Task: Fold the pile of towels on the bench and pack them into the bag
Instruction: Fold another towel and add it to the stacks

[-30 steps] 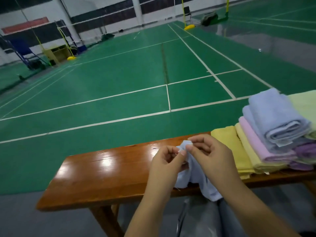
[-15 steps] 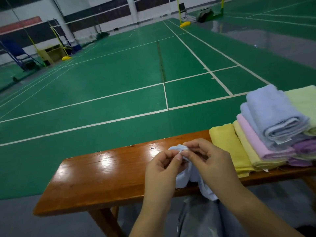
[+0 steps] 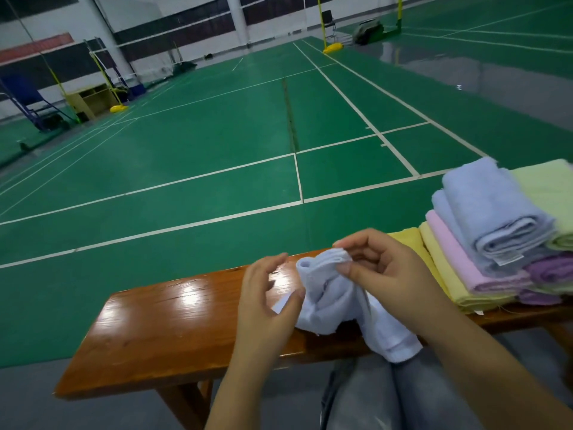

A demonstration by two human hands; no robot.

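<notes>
Head view: right hand [image 3: 383, 268] pinches a bunched corner of the pale blue towel [image 3: 338, 302] between thumb and forefinger; the cloth hangs down over the near edge of the wooden bench [image 3: 173, 324]. Left hand [image 3: 266, 301], at 9 o'clock of the towel, looks released, fingers loosely curled, thumb touching cloth. Towel stack [image 3: 483, 243] sits at 3 o'clock on the bench.

Right hand [image 3: 384, 268] pinches towel [image 3: 335, 293] corner, thumb and forefinger; left hand [image 3: 266, 299] beside it, fingers loosely curled, thumb touching cloth.
</notes>
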